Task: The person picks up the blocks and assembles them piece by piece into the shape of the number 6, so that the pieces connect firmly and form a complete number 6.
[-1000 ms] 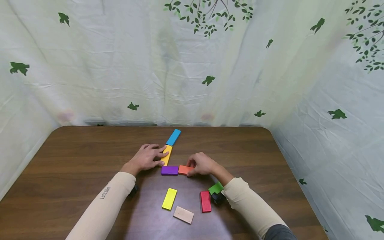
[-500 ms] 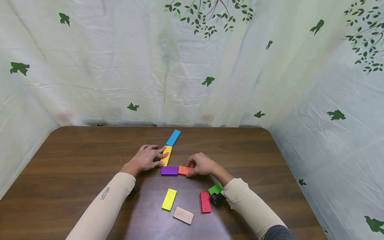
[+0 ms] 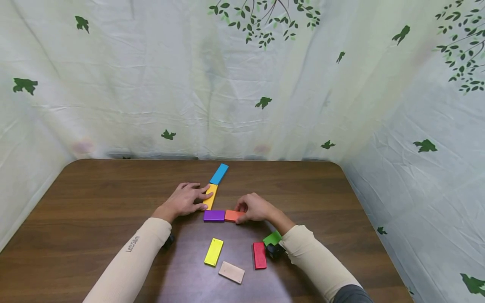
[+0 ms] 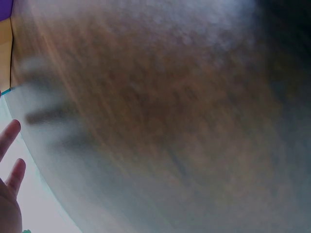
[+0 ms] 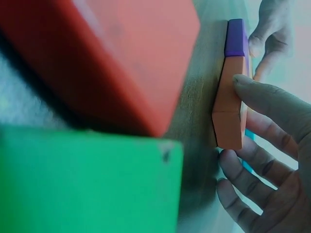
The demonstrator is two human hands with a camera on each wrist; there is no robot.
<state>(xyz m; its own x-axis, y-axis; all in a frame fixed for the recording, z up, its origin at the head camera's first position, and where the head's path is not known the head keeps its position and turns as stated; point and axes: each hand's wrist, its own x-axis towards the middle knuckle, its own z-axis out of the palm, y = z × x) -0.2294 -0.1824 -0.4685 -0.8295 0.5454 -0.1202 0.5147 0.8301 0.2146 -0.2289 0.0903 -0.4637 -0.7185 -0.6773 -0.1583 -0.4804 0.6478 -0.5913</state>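
Observation:
In the head view, my left hand (image 3: 185,199) lies with outstretched fingers on an amber block (image 3: 214,191), thumb at its near end. A blue block (image 3: 219,174) continues from the amber one's far end. Across the near end lies a purple block (image 3: 214,216), and end to end with it, on the right, an orange block (image 3: 232,216). My right hand (image 3: 255,207) pinches the orange block's right part between thumb and fingers. The right wrist view shows the thumb (image 5: 267,97) on the orange block's near edge, fingers curled around its far side.
Nearer on the wooden table (image 3: 98,202) lie a yellow block (image 3: 214,251), a beige block (image 3: 231,272), a red block (image 3: 259,255) and a green block (image 3: 270,238). The right sleeve and its wrist camera (image 3: 274,251) partly cover the green one. A curtain (image 3: 182,92) hangs behind.

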